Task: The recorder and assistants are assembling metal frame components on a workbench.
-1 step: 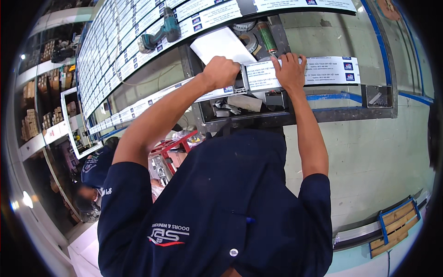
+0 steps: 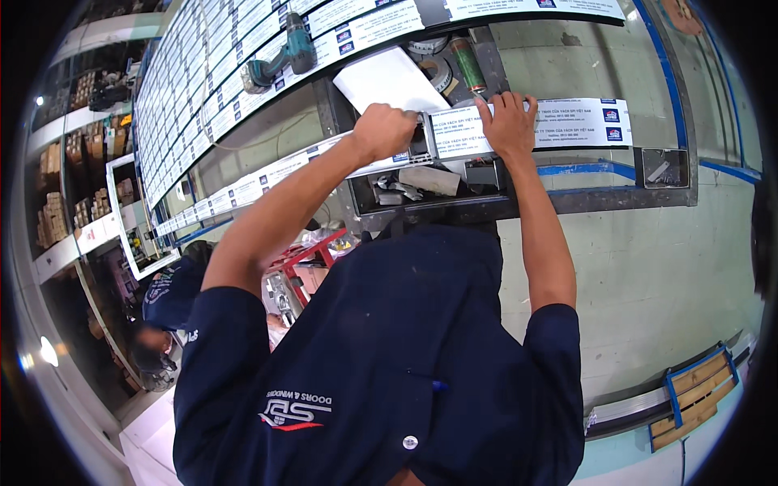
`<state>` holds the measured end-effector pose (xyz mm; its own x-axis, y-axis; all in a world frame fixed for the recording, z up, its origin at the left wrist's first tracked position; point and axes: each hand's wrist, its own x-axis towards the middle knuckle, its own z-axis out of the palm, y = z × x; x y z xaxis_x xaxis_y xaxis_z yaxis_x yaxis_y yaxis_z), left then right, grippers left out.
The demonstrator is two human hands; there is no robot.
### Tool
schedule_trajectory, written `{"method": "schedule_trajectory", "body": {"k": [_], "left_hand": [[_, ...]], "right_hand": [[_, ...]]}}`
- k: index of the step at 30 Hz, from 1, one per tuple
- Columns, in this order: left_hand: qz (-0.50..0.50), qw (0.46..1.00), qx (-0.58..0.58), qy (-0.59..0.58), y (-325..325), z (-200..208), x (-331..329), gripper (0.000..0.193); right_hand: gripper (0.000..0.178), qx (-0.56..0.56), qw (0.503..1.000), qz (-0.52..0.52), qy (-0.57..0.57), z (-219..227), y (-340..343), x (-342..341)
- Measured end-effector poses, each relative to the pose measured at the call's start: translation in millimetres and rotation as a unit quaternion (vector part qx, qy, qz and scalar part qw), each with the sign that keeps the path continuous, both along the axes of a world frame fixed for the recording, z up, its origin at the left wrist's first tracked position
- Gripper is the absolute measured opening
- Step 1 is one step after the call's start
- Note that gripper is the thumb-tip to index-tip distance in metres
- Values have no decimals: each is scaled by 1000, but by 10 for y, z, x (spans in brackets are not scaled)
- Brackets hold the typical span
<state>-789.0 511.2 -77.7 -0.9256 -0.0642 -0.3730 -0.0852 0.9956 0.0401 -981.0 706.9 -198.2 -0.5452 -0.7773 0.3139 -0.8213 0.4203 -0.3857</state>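
My left hand (image 2: 386, 130) is closed in a fist at the right end of a long film-covered profile (image 2: 267, 186), its fingertips hidden. The profile's ribbed metal end (image 2: 420, 148) shows just right of the fist. Beside it lies a shorter, wider profile (image 2: 571, 123), covered in white printed film. My right hand (image 2: 510, 125) grips this piece near its left part, fingers bent over the far edge. The two profile ends sit close together; whether they touch is unclear.
A cordless drill (image 2: 284, 55) lies on film-covered panels (image 2: 194, 85) at the back left. Behind the profiles are a white sheet (image 2: 389, 79), tape rolls (image 2: 440, 74) and a green can (image 2: 468, 65). The dark metal frame (image 2: 604, 202) runs in front. A person crouches (image 2: 170, 292) at lower left.
My left fist has shifted slightly left and nearer to me, showing more of the metal end. My right hand and the short profile stay in place.
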Motion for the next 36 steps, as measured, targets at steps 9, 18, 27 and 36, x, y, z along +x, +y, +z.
{"method": "schedule_trajectory", "body": {"k": [9, 18, 27, 36], "left_hand": [[88, 995, -27, 43, 256, -39, 81, 15], [42, 996, -8, 72, 124, -30, 90, 17], [-30, 999, 6, -29, -1, 71, -67, 15], [-62, 995, 75, 28, -293, 29, -77, 22]], "right_hand": [[45, 5, 1000, -2, 10, 1, -12, 11], [45, 15, 1000, -2, 5, 4, 1, 25], [47, 43, 999, -15, -15, 23, -24, 43], [48, 33, 999, -16, -16, 51, -43, 26]]}}
